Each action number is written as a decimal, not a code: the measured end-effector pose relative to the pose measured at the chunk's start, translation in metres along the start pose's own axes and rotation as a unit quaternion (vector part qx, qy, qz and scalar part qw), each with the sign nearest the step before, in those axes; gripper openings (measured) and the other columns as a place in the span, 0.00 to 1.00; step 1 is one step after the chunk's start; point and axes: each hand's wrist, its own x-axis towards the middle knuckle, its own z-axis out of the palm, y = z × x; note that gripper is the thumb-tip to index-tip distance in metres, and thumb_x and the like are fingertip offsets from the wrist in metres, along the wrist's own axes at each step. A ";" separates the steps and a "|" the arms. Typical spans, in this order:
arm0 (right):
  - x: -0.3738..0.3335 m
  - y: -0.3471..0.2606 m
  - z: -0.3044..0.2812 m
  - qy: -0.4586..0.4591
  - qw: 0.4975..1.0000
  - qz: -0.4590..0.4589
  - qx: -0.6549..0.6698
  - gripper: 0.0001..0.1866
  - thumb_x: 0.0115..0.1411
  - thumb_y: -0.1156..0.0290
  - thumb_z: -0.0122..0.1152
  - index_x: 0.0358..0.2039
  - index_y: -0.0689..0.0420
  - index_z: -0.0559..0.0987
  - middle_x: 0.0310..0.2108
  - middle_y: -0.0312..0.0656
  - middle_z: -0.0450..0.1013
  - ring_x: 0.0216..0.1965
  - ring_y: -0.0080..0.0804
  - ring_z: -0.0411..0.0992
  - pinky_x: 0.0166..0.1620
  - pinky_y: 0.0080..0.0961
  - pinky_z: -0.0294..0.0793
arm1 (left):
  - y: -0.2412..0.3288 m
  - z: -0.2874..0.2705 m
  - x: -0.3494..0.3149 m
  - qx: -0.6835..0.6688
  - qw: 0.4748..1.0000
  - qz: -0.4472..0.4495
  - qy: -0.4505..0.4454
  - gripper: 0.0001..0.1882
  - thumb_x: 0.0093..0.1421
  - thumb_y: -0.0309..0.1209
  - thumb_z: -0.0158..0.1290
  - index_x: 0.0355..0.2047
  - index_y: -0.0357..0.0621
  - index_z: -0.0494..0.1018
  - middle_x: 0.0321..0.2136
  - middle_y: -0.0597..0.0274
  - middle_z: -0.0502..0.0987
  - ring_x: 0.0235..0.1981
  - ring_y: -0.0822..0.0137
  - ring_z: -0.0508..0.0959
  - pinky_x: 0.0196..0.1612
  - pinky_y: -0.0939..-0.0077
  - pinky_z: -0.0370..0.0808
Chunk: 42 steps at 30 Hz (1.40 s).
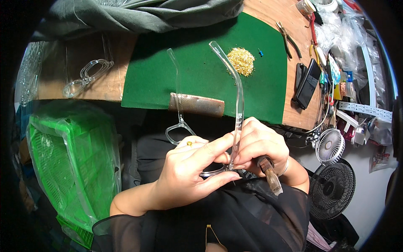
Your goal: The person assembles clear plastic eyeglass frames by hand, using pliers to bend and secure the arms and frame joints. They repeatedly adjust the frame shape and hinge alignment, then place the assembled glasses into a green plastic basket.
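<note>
A pair of clear plastic eyeglasses [239, 98] is pinched in my left hand [182, 170], above my lap. One temple arm points up and away over the green mat, the other stands farther left. The thumb and fingers of my left hand close round the front near a hinge. My right hand [262, 140] meets it there, fingertips against the base of the near temple. Tucked in my right hand is a brown-handled tool [272, 178], its handle end sticking out to the lower right. Its working end is hidden among my fingers.
Small gold-coloured parts lie in a pile [241, 61] on the green mat [155, 84], beside a blue pin [260, 53]. A rough metal piece [196, 105] sits at the mat's near edge. Pliers [289, 40], a phone [307, 84], another clear frame [88, 73] and a green crate [75, 159] surround it.
</note>
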 end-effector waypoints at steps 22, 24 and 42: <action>-0.014 -0.004 -0.019 -0.042 0.981 0.075 -0.174 0.10 0.48 0.76 0.64 0.31 0.58 0.74 0.31 0.43 0.72 0.32 0.40 0.72 0.37 0.31 0.71 | 0.001 -0.006 0.001 -0.043 0.999 -0.007 -0.010 0.34 0.40 0.27 0.69 0.48 0.31 0.70 0.29 0.59 0.82 0.30 0.71 0.80 0.39 0.78 0.68; -0.019 -0.004 -0.017 -0.080 0.970 0.116 -0.199 0.12 0.46 0.77 0.62 0.32 0.58 0.72 0.31 0.42 0.70 0.33 0.42 0.70 0.38 0.32 0.71 | -0.001 -0.004 0.001 -0.038 0.999 -0.004 -0.015 0.34 0.40 0.27 0.69 0.48 0.31 0.70 0.29 0.60 0.82 0.30 0.71 0.80 0.39 0.78 0.68; -0.007 -0.006 -0.012 -0.170 0.957 0.096 -0.213 0.14 0.43 0.71 0.64 0.31 0.58 0.71 0.31 0.43 0.67 0.33 0.41 0.68 0.39 0.32 0.68 | -0.003 -0.002 -0.001 0.015 0.999 0.031 -0.002 0.32 0.36 0.26 0.70 0.45 0.35 0.74 0.24 0.65 0.80 0.25 0.73 0.78 0.34 0.80 0.68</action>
